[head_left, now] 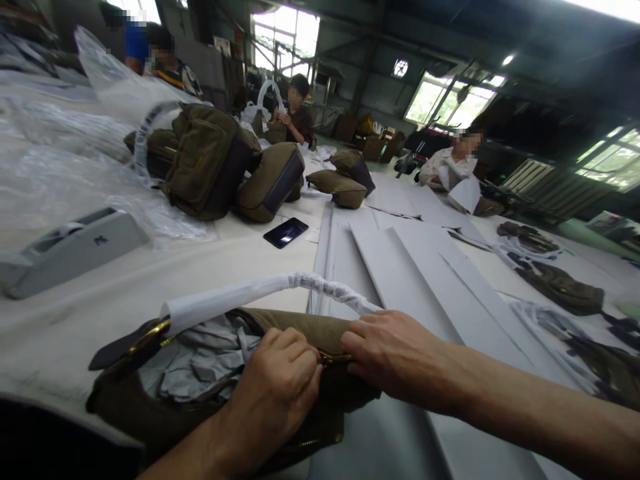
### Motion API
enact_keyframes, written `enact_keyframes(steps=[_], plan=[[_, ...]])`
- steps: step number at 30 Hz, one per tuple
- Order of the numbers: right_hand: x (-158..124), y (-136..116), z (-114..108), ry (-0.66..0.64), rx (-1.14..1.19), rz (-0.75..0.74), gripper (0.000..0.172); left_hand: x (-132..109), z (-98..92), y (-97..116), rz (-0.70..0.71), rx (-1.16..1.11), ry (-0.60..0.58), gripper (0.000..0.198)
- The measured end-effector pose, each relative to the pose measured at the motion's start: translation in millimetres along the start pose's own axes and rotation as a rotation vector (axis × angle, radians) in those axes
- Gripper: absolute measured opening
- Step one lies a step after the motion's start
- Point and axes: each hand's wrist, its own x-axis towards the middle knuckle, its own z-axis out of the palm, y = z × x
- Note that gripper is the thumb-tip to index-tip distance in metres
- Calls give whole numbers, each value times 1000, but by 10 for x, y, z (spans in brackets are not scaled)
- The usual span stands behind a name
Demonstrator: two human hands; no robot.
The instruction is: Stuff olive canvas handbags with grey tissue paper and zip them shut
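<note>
An olive-brown bag (300, 321) with dark trim lies before me, its top partly unzipped and crumpled grey paper (200, 357) stuffed inside. My left hand (280, 377) is closed in a pinch at the brass zipper (336, 359), where the opening begins; the zipper pull is hidden by the fingers. Further right, my right hand (395, 353) grips the bag's top edge at the zipper's end, fingers closed. A handle (225, 297) wrapped in white paper and plastic arches behind both hands, joined at the left to a dark tab with a brass ring (150, 337).
A grey tape dispenser (85, 250) stands at left, near clear plastic sheets (60, 160). A phone (286, 233) lies beyond the bag. Stuffed bags (203, 160) sit behind it. Grey sheets (425, 280) cover the right, with flat bags (560, 283) further over. Several people work across the table.
</note>
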Motion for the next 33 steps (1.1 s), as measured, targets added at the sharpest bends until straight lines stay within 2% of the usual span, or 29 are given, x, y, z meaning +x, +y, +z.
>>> enact_keyframes(steps=[7,12,15,20,22,24,27,28,30,32,33], plan=[[10,10,-6,25,24,3,10,-64,-97,18,71,178,44,19],[-8,-129,-60,50,26,15,7,-194,-150,47,22,203,60,17],[-42,-240,-14,47,0,20,7,-282,-244,49,-38,211,53,15],[-103,-345,163,209,-26,21,6,-360,-346,37,-84,263,40,13],[-73,-436,173,240,-85,58,5,-367,-287,0,-67,282,77,15],[28,-594,171,326,-187,122,4,-369,-182,-51,-58,282,112,18],[298,-865,253,537,-200,148,32,-384,-83,-116,-54,225,179,20],[397,-930,306,564,-144,167,36,-398,-103,-131,-63,198,168,21],[566,-997,419,519,-8,252,31,-443,-247,-161,-64,188,89,18],[660,-991,496,461,72,317,22,-499,-497,-216,-38,289,-63,9],[677,-973,511,450,87,316,22,-522,-634,-260,-20,373,-135,20]])
